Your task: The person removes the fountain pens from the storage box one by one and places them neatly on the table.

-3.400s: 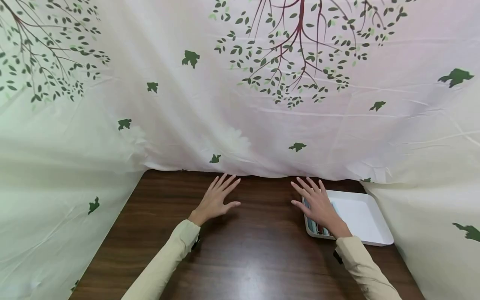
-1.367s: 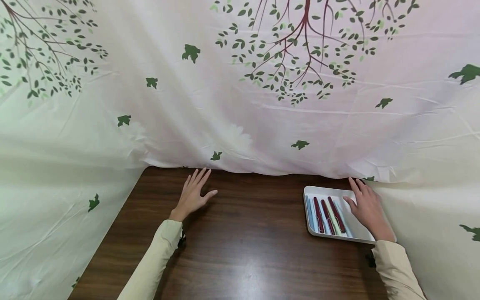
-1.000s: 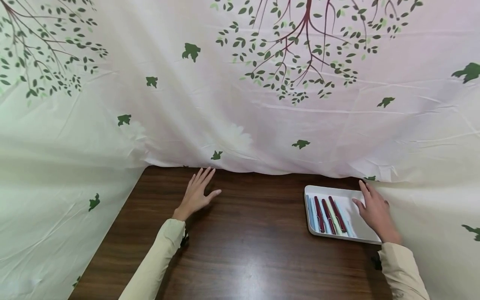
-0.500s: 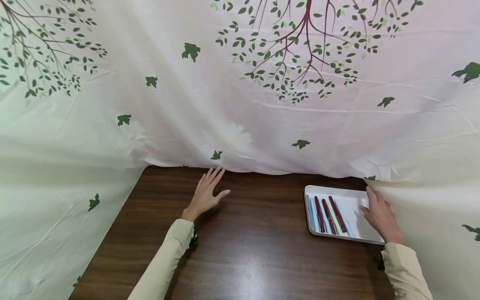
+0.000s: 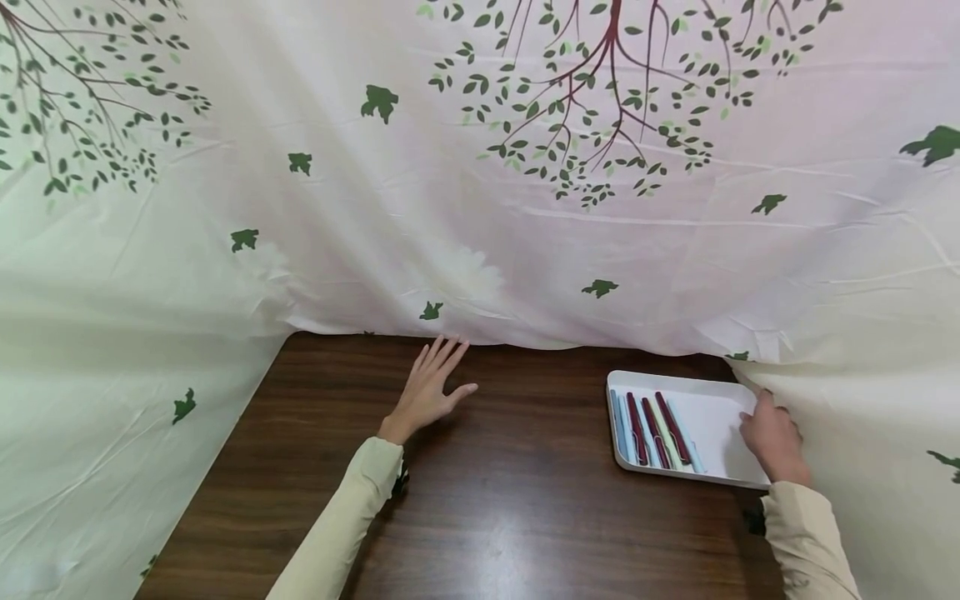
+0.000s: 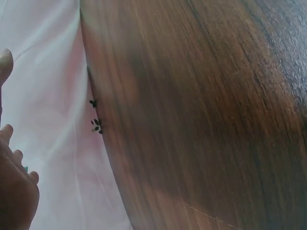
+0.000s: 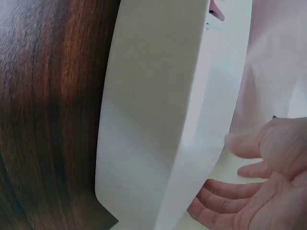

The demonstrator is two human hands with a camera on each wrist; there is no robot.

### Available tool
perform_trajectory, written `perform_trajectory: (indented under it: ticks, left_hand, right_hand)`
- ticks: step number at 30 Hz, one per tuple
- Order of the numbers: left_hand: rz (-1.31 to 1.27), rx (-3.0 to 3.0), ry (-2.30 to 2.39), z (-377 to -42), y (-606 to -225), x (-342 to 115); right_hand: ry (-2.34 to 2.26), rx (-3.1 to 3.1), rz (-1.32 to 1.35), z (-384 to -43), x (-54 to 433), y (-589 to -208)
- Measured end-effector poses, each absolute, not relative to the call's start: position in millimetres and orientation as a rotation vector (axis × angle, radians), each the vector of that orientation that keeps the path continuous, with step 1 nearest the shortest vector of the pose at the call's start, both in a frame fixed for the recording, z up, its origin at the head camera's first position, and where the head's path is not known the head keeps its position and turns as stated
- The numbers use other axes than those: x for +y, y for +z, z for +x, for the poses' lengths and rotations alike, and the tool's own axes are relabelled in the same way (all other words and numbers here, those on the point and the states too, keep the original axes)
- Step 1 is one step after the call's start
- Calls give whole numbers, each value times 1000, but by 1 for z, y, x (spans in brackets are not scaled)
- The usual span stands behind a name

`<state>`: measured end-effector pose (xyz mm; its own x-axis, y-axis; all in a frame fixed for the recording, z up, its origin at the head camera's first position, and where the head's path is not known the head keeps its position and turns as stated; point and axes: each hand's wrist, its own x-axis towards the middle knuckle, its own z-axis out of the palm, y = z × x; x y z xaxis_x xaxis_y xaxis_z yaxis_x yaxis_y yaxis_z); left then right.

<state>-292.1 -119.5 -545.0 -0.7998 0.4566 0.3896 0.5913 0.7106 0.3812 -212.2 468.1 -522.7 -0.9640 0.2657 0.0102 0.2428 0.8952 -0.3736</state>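
Note:
A white shallow tray (image 5: 720,421) stands at the right of the dark wooden table. Along its left half lie several slim pens with clips: dark red pens (image 5: 636,427), light blue pens (image 5: 619,429) and a pale green pen (image 5: 666,429). My right hand (image 5: 776,437) holds the tray's right end, thumb at the rim and fingers curled on the outer side. The right wrist view shows the thumb touching the tray wall (image 7: 153,96). Over the table's back middle, my left hand (image 5: 423,396) spreads its fingers and holds nothing.
A pale cloth (image 5: 465,208) printed with trees and birds hangs behind the table (image 5: 480,500) and along both sides. It comes close to the tray's right end. The tray's back rim lies near the table's back edge.
My right hand has gone from above the pens to the tray's right end, where its fingers have curled. My left hand first went left, then drifted back right. The tray looks unmoved.

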Motion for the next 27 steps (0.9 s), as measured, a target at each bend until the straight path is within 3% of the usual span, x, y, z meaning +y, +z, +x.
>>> perform_trajectory:
  ticks: [10,27]
  left_hand:
    - [-850,-2630,-699,-292,-543,-117]
    - [-943,-2637,-634,-290,-543,-104]
  right_hand:
    - [748,-2879,-603,-211,480,-532]
    - [843,-2864,-619,-210,476,-545]
